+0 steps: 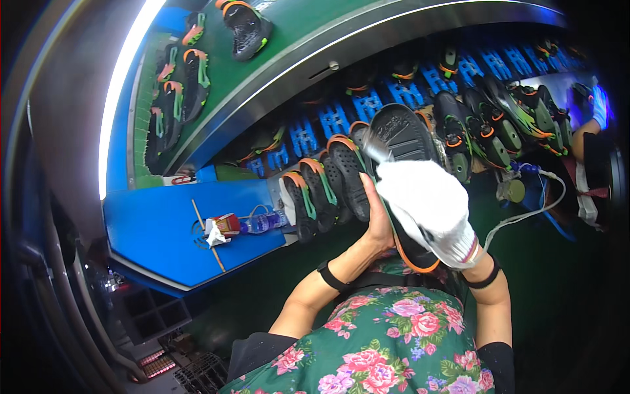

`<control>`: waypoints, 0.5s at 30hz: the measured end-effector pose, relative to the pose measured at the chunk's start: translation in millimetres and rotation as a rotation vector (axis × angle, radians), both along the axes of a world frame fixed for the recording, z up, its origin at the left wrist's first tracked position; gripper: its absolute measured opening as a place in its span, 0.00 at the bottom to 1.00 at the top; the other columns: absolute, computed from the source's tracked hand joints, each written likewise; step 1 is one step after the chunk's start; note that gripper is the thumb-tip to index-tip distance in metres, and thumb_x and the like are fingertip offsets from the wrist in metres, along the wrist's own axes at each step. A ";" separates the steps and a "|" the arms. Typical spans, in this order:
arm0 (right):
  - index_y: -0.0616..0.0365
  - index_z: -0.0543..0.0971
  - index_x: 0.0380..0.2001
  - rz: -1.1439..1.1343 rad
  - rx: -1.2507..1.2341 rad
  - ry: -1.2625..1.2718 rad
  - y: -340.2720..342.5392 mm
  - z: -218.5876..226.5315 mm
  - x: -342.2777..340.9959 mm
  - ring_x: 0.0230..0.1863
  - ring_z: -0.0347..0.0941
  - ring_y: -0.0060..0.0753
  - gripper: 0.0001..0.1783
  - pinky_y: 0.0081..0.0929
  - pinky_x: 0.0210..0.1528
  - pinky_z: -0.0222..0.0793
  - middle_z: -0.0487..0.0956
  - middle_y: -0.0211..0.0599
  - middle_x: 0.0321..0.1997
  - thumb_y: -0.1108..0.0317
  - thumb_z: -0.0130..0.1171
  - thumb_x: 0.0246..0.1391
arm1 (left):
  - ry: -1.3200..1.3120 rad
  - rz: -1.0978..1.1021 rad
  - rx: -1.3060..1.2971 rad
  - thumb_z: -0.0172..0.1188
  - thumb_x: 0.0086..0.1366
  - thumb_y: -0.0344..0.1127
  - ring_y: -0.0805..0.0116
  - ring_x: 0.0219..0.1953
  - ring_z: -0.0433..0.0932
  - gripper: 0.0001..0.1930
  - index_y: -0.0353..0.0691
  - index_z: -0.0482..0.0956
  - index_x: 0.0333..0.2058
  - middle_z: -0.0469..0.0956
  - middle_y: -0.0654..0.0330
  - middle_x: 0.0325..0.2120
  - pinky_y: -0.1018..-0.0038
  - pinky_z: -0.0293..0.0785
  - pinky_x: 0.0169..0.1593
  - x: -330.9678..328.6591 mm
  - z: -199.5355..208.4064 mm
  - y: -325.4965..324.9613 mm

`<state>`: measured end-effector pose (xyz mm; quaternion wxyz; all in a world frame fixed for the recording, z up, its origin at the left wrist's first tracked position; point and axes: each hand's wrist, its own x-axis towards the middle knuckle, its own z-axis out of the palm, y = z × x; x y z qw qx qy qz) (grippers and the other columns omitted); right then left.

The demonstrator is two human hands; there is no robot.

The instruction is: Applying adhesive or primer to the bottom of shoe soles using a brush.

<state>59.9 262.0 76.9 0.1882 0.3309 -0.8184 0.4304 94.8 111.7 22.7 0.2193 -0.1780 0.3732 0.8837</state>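
Note:
A dark clog [401, 128], its ridged sole turned up toward me and an orange band at its near end, is held upright in front of my chest. My bare left hand [377, 220] is closed on its left side, thumb along the edge. Over the sole is my right hand [430, 200] in a white knitted glove, its fingers curled. From it a pale, blurred brush-like tool [377, 150] sticks out to the left against the sole. The glove hides the middle of the clog and most of the tool.
More clogs stand in a row [321, 184] left of my hands and in a group [485, 125] to the right. Beyond runs a blue rack [335, 118]; a green belt [289, 39] carries others. A blue table [151, 230] holds a bottle [262, 222]. Another person's gloved hand [599, 105] is far right.

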 end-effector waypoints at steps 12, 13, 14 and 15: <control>0.61 0.85 0.47 0.085 -0.264 -0.101 -3.1 -10.8 -5.5 0.49 0.83 0.45 0.16 0.37 0.51 0.78 0.86 0.44 0.48 0.72 0.63 0.55 | 0.037 0.016 0.023 0.29 0.64 0.85 0.57 0.68 0.67 0.53 0.47 0.60 0.72 0.67 0.57 0.68 0.57 0.62 0.72 -6.9 -31.5 -22.0; 0.61 0.85 0.47 0.101 -0.298 -0.117 -3.4 -11.7 -4.5 0.49 0.83 0.45 0.16 0.37 0.51 0.78 0.86 0.44 0.48 0.72 0.63 0.55 | 0.033 0.098 0.052 0.29 0.65 0.84 0.57 0.68 0.67 0.53 0.47 0.60 0.72 0.67 0.58 0.68 0.57 0.61 0.72 -6.9 -37.6 -22.5; 0.61 0.85 0.47 0.106 -0.319 -0.133 -3.1 -11.7 -3.9 0.49 0.83 0.45 0.15 0.37 0.51 0.78 0.86 0.44 0.48 0.72 0.63 0.56 | 0.098 0.086 0.057 0.28 0.66 0.83 0.57 0.69 0.67 0.51 0.48 0.60 0.72 0.67 0.59 0.68 0.58 0.60 0.73 -9.3 -44.9 -24.9; 0.61 0.85 0.47 0.098 -0.323 -0.139 -4.4 -11.2 -3.0 0.49 0.83 0.45 0.15 0.37 0.50 0.78 0.86 0.44 0.48 0.72 0.63 0.56 | 0.172 0.109 0.149 0.28 0.66 0.83 0.58 0.69 0.66 0.51 0.48 0.60 0.72 0.67 0.59 0.68 0.58 0.60 0.73 -8.1 -52.1 -25.3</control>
